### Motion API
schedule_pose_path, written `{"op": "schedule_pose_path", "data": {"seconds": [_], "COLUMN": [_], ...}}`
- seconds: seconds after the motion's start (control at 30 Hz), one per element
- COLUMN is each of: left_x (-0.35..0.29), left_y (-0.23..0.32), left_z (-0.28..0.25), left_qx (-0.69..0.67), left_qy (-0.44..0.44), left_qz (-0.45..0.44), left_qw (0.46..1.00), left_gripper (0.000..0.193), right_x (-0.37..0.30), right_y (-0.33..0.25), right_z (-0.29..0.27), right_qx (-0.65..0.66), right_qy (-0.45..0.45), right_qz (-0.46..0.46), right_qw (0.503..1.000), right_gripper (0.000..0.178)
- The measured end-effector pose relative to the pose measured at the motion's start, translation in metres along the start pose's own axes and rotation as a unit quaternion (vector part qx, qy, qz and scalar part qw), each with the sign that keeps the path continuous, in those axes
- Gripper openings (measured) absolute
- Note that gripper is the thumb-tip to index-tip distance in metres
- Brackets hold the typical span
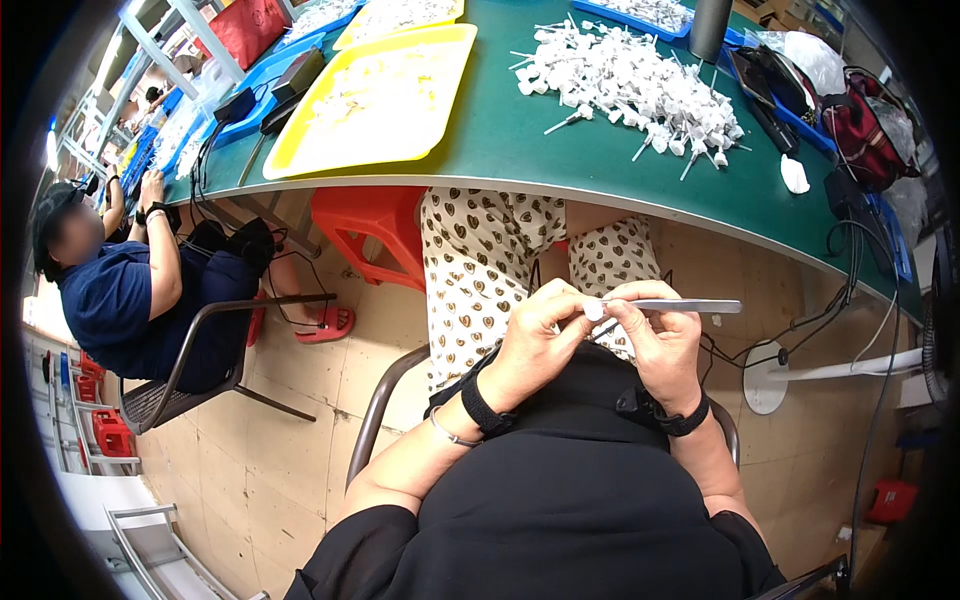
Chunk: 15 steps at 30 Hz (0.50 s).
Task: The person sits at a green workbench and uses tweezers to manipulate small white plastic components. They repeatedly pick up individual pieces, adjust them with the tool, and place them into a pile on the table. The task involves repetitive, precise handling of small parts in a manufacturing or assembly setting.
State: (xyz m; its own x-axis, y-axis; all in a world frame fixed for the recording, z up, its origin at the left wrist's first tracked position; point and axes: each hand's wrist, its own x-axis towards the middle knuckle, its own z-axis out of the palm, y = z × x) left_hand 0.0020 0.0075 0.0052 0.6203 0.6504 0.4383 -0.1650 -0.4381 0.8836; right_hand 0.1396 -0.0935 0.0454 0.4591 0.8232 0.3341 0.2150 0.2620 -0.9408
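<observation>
Over my lap, my left hand [545, 338] pinches a small white plastic piece [594, 309] between thumb and fingertips. My right hand [657, 345] is closed on silver tweezers [700, 305], whose broad end sticks out to the right. The fingertips of both hands meet close to the white piece, and the tips of the tweezers are hidden among them. On the green table [500, 150] in front lies a heap of similar-looking white plastic pieces [625, 85], several with thin stems.
A yellow tray [345, 163] with small parts stands left of the heap. Blue trays lie farther back. A pouch and a dark red bag [868, 130] sit at the right, above hanging cables. Beneath the table is a red stool [370, 225]; a seated co-worker [140, 290] is at left.
</observation>
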Motion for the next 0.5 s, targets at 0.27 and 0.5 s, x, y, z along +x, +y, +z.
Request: {"op": "schedule_pose_path", "data": {"seconds": [0.27,0.5], "left_x": [0.0020,-0.0014], "left_y": [0.0035,0.0000], "left_z": [0.0025,0.0018], "left_qx": [-0.001,-0.031], "left_qy": [0.014,0.001], "left_qz": [-0.002,-0.027], "left_qw": [1.000,0.999], "left_gripper": [0.006,0.006], "right_x": [0.0007,0.0027], "right_y": [0.0002,-0.0016], "right_z": [-0.0022,-0.0023], "right_qx": [-0.023,-0.076], "right_qy": [-0.008,-0.016], "right_qz": [-0.014,-0.070], "right_qw": [1.000,0.995], "right_gripper": [0.005,0.004]}}
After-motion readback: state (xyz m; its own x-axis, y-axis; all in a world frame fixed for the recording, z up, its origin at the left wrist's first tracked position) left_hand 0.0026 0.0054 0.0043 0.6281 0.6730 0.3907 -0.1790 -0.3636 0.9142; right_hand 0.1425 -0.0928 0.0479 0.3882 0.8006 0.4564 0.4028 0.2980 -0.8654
